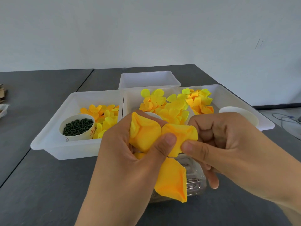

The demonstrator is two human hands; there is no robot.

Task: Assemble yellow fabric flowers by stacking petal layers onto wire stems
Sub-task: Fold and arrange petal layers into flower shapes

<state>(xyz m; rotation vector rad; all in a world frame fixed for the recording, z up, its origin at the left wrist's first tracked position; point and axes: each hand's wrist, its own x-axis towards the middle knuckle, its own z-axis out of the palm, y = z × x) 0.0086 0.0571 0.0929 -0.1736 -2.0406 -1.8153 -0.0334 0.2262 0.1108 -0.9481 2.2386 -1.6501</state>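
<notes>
A large orange-yellow fabric petal layer (146, 132) is held up in front of me, above the table's front edge. My left hand (123, 160) grips its left petals, thumb pressed across the middle. My right hand (228, 144) pinches the right petal between thumb and curled fingers. One petal (172, 181) hangs down below the hands. Any wire stem is hidden by the fabric and fingers.
Three white trays hold loose yellow petals: left tray (53, 141), middle tray (130, 97), right tray (241, 98). A paper cup of dark green pieces (77, 127) stands in the left tray. An empty white tray (148, 79) sits behind. A clear plastic container (193, 181) lies under my hands.
</notes>
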